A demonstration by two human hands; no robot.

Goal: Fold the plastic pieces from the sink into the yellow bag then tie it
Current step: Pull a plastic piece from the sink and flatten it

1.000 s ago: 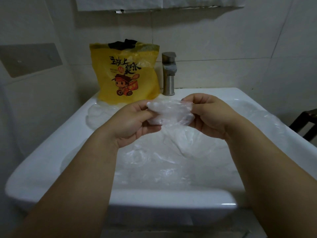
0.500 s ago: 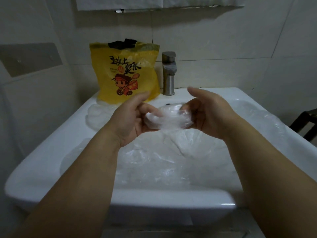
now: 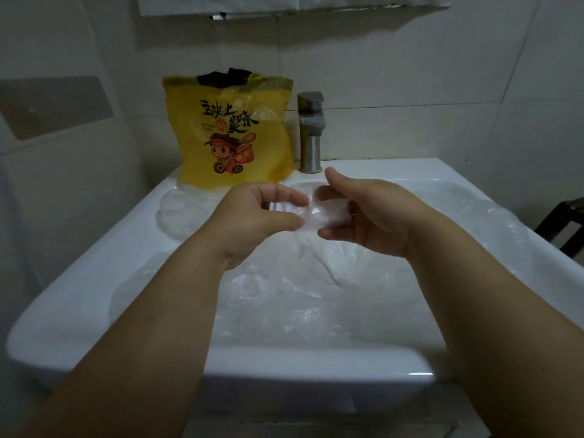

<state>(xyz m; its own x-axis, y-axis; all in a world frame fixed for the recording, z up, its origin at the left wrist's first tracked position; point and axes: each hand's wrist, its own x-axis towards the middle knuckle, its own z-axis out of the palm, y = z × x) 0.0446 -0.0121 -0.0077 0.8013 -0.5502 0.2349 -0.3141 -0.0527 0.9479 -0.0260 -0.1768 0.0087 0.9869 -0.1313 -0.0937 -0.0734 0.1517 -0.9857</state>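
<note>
nearest is the front rim of the white sink (image 3: 284,365), and both bare forearms reach over it. inside the sink's basin lies a heap of clear, crumpled plastic pieces (image 3: 284,298) that covers most of the bowl. above the middle of the sink the left hand (image 3: 252,222) and the right hand (image 3: 373,216) meet around one small folded plastic piece (image 3: 319,213), held up off the heap. the left hand's fingers (image 3: 279,193) curl over the top of the piece with the thumb beneath, pinching its left side. the right hand's fingers (image 3: 331,192) curl over its right side with the thumb under it, so both hands are grasping the same piece. on the sink's left ledge rests another clear wad of plastic (image 3: 180,213), and a clear sheet (image 3: 493,216) drapes over the sink's right ledge. at the sink's back left corner the yellow bag (image 3: 230,134) stands upright against the tiled wall, printed with black characters and a cartoon figure, something black (image 3: 224,78) showing at its top. just right of the bag, at the back of the sink, stands a steel faucet (image 3: 311,134). past the sink's right edge a dark frame (image 3: 562,222) shows; what it is cannot be told
</note>
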